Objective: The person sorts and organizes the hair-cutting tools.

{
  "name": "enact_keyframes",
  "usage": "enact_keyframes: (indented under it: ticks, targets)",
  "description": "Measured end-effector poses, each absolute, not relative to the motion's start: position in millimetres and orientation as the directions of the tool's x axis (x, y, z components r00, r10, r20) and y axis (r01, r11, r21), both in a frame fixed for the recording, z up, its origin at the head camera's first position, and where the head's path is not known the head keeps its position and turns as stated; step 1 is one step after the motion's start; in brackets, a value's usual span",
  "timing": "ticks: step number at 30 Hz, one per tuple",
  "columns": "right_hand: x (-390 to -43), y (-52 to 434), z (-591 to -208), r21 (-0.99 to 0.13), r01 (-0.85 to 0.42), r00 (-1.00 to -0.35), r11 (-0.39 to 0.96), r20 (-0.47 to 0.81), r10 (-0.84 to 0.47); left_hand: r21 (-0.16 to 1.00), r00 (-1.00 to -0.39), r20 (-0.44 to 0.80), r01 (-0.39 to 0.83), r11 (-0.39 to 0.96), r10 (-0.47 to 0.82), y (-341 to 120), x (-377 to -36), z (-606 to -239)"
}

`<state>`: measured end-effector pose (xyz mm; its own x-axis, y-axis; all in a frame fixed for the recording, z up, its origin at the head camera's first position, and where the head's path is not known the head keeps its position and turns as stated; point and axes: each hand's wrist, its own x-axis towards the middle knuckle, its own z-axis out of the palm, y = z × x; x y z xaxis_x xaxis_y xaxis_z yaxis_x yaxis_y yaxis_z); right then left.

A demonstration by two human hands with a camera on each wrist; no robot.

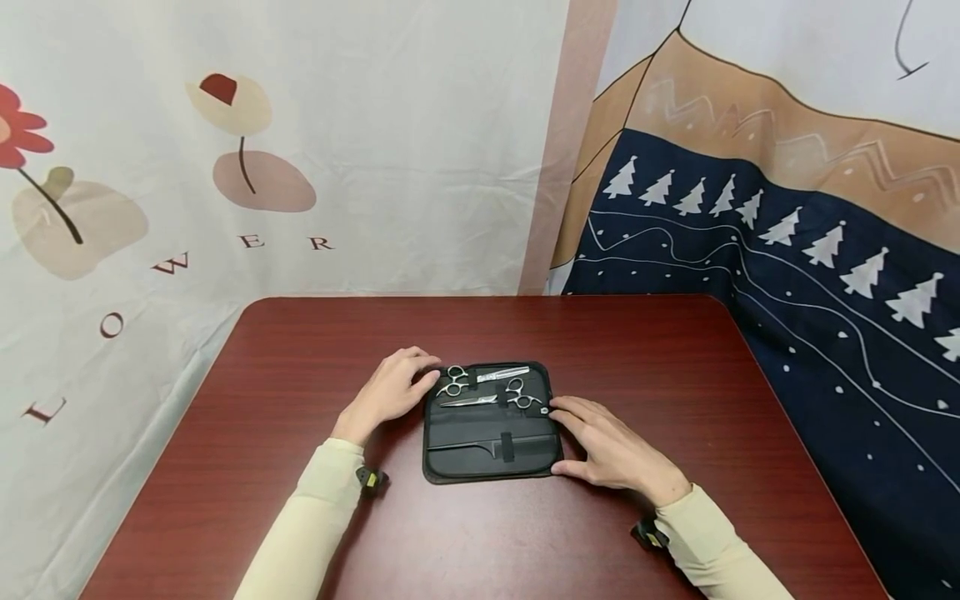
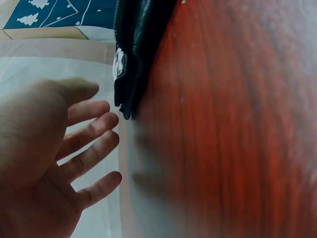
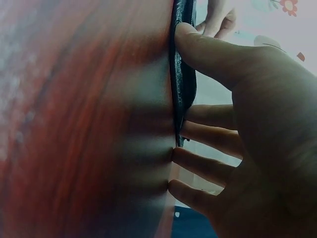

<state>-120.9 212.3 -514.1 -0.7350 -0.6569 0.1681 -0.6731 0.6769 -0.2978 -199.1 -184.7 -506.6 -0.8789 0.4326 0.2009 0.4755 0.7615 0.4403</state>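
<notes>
A black zip case (image 1: pixel 465 429) lies on the table with its inside facing up. Strapped in its upper part are thinning scissors (image 1: pixel 502 375) and, below them, hair scissors (image 1: pixel 468 402). A dark comb (image 1: pixel 461 447) sits under a strap in the lower part. My left hand (image 1: pixel 390 387) is at the case's upper left corner, its fingers loosely extended beside the edge. On the opposite side, my right hand (image 1: pixel 607 442) touches the right edge, fingers spread. Its thumb (image 3: pixel 190 37) rests against the rim in the right wrist view. Neither hand grips anything.
The reddish-brown wooden table (image 1: pixel 300 517) has rounded far corners. Behind it hangs a pale curtain (image 1: pixel 420 150) with flower prints, joined at the right by a dark blue cloth (image 1: pixel 825 333) with white trees.
</notes>
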Motion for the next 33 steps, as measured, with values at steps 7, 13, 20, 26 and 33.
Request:
enact_keyframes:
  ticks: [7, 13, 20, 26, 33]
  targets:
    - [-120.5, 212.3, -514.6, -0.297, -0.670, -0.739, 0.681, 0.168, -0.653, 0.453, -0.859, 0.290, 0.511, 0.731, 0.421, -189.0, -215.1, -539.5]
    - [-121.1, 211.9, -514.9, -0.294, -0.674, -0.735, 0.678, 0.170, -0.656, 0.423, -0.870, 0.280, 0.491, 0.762, 0.405, -201.9, -241.5, -586.2]
    - [-120.8, 211.9, -514.8, -0.289, -0.673, -0.736, 0.681, 0.174, -0.654, 0.461, -0.888, 0.243, 0.459, 0.759, 0.390, -194.7, -238.6, -579.1]
    - [-119.9, 210.5, -513.3, -0.282, -0.652, -0.754, 0.703, 0.153, -0.638, 0.484, -0.896, 0.252, 0.444, 0.754, 0.366, -199.7, -252.9, -593.4]
    - [-119.4, 209.2, -511.5, -0.297, -0.630, -0.771, 0.718, 0.129, -0.623, 0.596, -0.909, 0.224, 0.413, 0.688, 0.352, -203.8, -254.4, -586.3]
